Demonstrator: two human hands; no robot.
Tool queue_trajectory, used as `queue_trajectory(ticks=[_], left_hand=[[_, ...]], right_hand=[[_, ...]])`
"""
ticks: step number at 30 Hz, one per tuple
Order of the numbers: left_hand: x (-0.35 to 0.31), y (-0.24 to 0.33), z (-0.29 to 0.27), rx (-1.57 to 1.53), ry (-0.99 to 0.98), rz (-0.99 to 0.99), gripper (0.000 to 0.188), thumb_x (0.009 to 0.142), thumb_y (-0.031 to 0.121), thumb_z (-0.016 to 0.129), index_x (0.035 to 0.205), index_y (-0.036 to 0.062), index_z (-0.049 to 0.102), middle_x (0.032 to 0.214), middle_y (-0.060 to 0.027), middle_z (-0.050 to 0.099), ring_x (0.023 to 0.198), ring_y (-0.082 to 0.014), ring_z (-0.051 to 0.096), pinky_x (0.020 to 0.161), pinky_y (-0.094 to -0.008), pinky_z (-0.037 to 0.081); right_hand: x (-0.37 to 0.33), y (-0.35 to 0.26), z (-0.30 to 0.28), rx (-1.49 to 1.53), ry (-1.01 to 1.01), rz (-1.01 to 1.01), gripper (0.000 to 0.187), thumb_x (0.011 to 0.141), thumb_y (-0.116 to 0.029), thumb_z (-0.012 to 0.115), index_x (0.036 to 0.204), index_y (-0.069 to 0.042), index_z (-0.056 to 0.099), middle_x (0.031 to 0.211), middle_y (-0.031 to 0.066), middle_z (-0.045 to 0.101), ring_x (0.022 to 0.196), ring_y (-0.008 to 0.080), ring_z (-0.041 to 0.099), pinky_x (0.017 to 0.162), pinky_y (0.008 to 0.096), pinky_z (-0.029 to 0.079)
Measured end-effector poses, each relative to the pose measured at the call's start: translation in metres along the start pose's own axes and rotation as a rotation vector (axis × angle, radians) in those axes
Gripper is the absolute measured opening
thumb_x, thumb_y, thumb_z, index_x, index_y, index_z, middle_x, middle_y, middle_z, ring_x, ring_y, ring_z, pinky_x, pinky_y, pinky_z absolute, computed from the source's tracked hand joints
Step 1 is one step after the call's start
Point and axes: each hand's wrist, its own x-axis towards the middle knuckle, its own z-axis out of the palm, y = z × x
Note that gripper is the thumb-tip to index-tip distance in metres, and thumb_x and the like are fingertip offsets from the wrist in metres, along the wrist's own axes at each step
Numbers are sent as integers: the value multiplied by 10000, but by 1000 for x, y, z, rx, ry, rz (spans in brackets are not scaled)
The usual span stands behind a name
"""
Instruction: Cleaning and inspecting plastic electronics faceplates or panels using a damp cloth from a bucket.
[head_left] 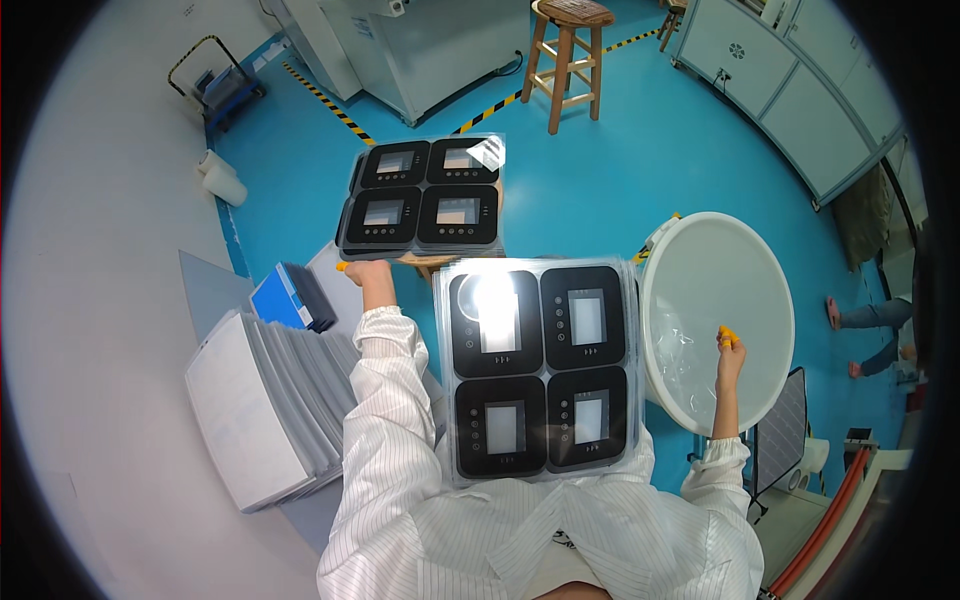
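Note:
My left hand [366,273] is at the near left corner of a far stack of clear sheets [420,196] printed with black panels. Its fingers look curled, with a yellow finger cot showing, and what they hold, if anything, is hidden. Over a round white bin [768,300], my right hand [732,352] has its yellow-capped fingers pinched together. Anything between them is too small to make out. Crumpled clear film [675,350] lies inside the bin. Close to my body is a second stack of panel sheets [543,375], with bright glare on its upper left panel.
Leaning piles of pale sheets [265,410] stand at left, beside a blue box [288,297]. Ahead are a wooden stool [568,60], a grey machine cabinet [420,60] and striped floor tape. A person's legs [870,318] show at far right.

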Motion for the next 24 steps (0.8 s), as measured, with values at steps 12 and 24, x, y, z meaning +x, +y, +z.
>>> queue_trajectory(ticks=[12, 24], left_hand=[[-3, 9, -45, 354, -102, -153, 442, 878, 301, 324, 1280, 117, 342, 1314, -24, 341, 1167, -205, 329, 923, -354, 317], [-228, 74, -43, 1465, -1058, 885, 342, 636, -85, 502, 954, 14, 578, 849, -110, 591, 899, -301, 543, 797, -327, 422]], right_hand=[[-13, -188, 92, -27, -170, -331, 243, 868, -115, 467, 1065, -32, 582, 931, 68, 600, 865, 112, 521, 763, 248, 401], [-146, -284, 270, -195, -921, -1097, 359, 753, -87, 580, 1103, -25, 530, 1156, 168, 446, 1123, 328, 378, 947, 379, 325]])
